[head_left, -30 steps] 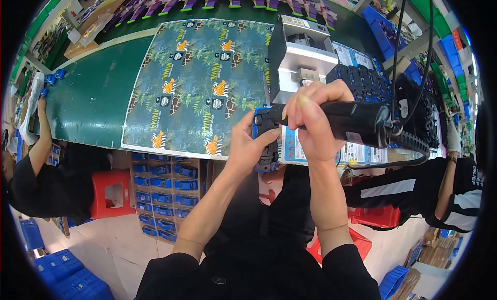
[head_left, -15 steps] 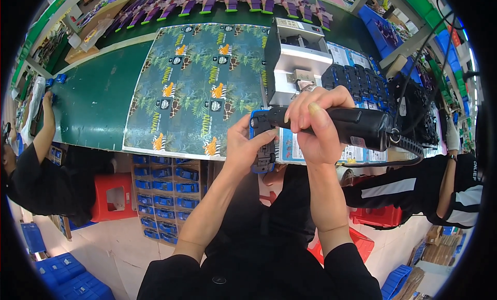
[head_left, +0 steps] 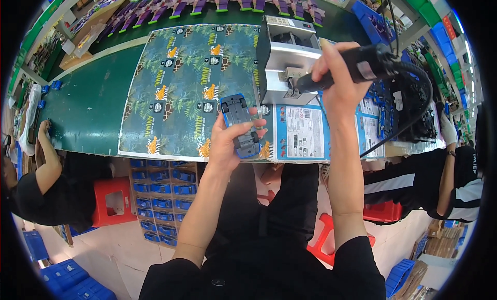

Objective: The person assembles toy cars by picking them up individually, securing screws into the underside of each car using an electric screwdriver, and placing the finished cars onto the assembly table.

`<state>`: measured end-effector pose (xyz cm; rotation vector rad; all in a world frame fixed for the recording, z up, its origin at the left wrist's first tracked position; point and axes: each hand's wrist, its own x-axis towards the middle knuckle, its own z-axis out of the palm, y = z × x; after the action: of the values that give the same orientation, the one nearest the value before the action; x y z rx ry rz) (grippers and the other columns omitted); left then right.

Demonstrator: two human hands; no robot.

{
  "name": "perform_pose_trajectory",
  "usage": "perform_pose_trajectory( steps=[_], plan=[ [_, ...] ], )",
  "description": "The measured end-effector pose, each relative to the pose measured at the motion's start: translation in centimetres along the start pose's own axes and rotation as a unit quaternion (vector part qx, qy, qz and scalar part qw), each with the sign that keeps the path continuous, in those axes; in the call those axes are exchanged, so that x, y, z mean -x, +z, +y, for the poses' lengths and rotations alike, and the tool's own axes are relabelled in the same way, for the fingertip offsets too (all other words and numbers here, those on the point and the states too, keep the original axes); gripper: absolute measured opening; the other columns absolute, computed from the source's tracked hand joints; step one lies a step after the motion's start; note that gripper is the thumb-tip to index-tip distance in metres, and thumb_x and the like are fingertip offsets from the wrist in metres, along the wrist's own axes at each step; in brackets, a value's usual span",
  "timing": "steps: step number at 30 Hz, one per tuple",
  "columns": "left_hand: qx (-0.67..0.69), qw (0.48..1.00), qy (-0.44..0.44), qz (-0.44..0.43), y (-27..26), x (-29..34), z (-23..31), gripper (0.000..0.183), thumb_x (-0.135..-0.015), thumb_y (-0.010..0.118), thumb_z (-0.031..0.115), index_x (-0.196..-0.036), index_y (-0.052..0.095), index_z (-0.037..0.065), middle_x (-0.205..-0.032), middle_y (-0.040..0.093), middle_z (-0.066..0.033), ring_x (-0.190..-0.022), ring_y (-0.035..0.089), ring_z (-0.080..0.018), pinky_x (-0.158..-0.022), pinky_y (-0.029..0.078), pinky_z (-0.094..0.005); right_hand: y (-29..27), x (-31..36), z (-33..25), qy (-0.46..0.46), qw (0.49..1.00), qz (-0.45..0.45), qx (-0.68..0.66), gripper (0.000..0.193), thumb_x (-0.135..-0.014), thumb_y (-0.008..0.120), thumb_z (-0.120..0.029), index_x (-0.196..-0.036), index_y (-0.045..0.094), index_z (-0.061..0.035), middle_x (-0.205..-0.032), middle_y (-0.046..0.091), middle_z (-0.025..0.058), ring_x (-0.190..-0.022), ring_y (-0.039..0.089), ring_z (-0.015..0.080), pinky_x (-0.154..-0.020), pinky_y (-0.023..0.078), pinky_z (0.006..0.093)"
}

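**Car belly-up in L hand, driver off it & at silver machine**

Containers: cardboard carton (head_left: 151,195) below table, L of person's legs, split into compartments w/ blue cars in rows, at least 2 full columns visible. Blue bin (head_left: 362,15) at far R has purple pcs in it. Blue crates (head_left: 62,275) on floor lower L, another blue crate (head_left: 398,279) lower R; can't tell contents of either.

Toy car (head_left: 239,126): held over near R corner of animal-print sheet (head_left: 171,101), dark underside w/ wheels facing up, blue body edge showing. Long axis runs mostly away from person, far end leaning L, near end R. Can't tell which end is front.

L hand (head_left: 228,139): thumb lies across underside, fingers under & around far side, tips spread a bit past R edge; firm hold on car. R hand (head_left: 339,77): fingers wrapped round black driver (head_left: 357,67), nose pointing L & toward person, at front fitting of silver machine (head_left: 284,54); can't tell if tip touches.

Vs 0.5 s ago: driver was on car, now well apart; R hand moved up & away. Car tilts more, & thumb now reaches farther across it.
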<state>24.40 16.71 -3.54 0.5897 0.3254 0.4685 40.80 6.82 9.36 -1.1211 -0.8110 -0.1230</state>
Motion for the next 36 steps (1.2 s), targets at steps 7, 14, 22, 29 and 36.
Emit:
perform_pose_trajectory(
  steps=[7,14,22,29,36],
  plan=[
    [-0.012,1.000,0.010,0.017,-0.9,-0.4,-0.3,0.049,-0.078,0.063,-0.008,-0.123,0.048,0.004,-0.110,0.062,-0.0147,-0.086,0.069,-0.0269,-0.071,0.061,-0.0407,0.9,-0.8,-0.3,0.113,0.989,-0.063,0.072,0.020,-0.084,0.073,-0.009,-0.074,0.056,-0.0033,-0.055,0.054,0.0045,-0.045,0.052,0.0137,-0.047,0.041,0.0268],
    [-0.031,0.999,0.019,0.024,-0.3,-0.5,-0.2,0.048,-0.077,0.065,-0.008,-0.121,0.048,0.004,-0.107,0.062,-0.0122,-0.085,0.068,-0.0250,-0.069,0.060,-0.0397,0.1,6.0,-3.9,0.116,0.954,-0.136,-0.240,0.015,-0.092,0.051,-0.017,-0.091,0.050,-0.0020,-0.061,0.048,0.0066,-0.044,0.044,0.0148,-0.049,0.044,0.0318],
    [-0.051,0.998,0.018,0.021,-0.6,-0.3,-0.6,0.047,-0.078,0.067,-0.005,-0.121,0.051,0.003,-0.111,0.064,-0.0131,-0.088,0.068,-0.0232,-0.074,0.059,-0.0381,1.7,8.2,-3.7,0.137,0.963,-0.128,-0.192,0.011,-0.091,0.055,-0.013,-0.090,0.051,-0.0023,-0.062,0.050,0.0065,-0.046,0.049,0.0152,-0.052,0.047,0.0324],
    [-0.039,0.999,0.018,0.024,-0.2,-0.2,-0.4,0.045,-0.077,0.067,-0.007,-0.118,0.050,0.004,-0.106,0.063,-0.0104,-0.083,0.069,-0.0218,-0.069,0.059,-0.0356,1.8,8.3,-4.0,0.130,0.963,-0.155,-0.177,0.012,-0.090,0.056,-0.012,-0.091,0.049,-0.0026,-0.063,0.050,0.0066,-0.048,0.049,0.0152,-0.054,0.048,0.0329],
    [-0.038,0.999,0.006,0.029,0.0,-0.6,-0.3,0.041,-0.078,0.065,-0.007,-0.115,0.051,0.002,-0.104,0.065,-0.0106,-0.081,0.069,-0.0211,-0.068,0.059,-0.0347,2.1,9.0,-3.7,0.163,0.965,-0.145,-0.143,0.012,-0.089,0.058,-0.009,-0.089,0.048,-0.0025,-0.064,0.051,0.0079,-0.049,0.049,0.0158,-0.054,0.048,0.0328]
  ],
)
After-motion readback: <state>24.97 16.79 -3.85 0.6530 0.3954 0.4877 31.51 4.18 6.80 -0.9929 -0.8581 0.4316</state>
